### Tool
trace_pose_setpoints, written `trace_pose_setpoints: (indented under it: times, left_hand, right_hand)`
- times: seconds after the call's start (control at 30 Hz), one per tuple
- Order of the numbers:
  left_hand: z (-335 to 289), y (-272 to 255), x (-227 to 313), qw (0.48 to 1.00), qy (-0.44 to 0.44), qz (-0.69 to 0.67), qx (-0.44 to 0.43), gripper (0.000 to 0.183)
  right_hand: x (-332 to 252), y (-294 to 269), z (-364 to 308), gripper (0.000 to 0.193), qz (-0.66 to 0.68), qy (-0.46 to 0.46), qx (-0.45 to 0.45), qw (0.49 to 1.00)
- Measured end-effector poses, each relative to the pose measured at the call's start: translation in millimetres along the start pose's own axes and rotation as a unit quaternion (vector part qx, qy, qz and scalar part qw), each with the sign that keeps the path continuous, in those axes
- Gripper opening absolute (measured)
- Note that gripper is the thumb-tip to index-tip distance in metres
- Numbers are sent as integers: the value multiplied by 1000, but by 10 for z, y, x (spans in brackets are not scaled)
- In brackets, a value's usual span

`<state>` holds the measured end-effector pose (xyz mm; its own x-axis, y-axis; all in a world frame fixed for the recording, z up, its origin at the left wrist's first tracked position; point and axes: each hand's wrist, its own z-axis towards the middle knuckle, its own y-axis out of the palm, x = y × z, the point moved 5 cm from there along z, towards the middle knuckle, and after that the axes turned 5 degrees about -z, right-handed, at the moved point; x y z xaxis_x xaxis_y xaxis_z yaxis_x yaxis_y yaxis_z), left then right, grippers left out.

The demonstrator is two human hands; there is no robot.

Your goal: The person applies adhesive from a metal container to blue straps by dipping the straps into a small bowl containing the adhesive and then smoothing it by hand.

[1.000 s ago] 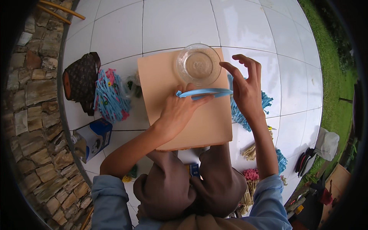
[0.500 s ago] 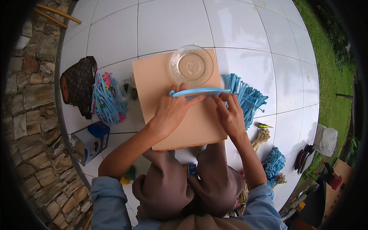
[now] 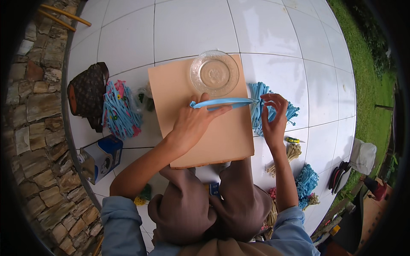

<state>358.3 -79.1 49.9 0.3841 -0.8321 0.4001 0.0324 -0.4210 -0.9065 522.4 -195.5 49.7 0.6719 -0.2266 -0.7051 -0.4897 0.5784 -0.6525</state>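
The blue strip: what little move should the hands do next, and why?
Maybe the right hand should pinch the right end of the blue strip, because the left hand holds its other end. The right hand is close; whether it touches is unclear.

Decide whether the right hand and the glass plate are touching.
Apart. The head view shows a clear gap, partly tan board, between the right hand and glass plate.
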Motion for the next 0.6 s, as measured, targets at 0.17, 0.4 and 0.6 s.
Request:
trace_pose_setpoints:
  times: [0.17, 0.4, 0.6]
  left_hand:
    - [5, -29, 60, 994, -50, -45, -82, 53]
    - [-451, -559, 173, 967, -13, -241, 81, 35]
    - [-1179, -1385, 171, 835, -29, -537, 115, 9]
  right_hand:
    - [380, 215, -80, 49, -22, -22, -63, 998]
    - [-63, -659, 24, 52, 53, 49, -28, 997]
    - [-1928, -1640, 342, 52, 152, -82, 1, 985]
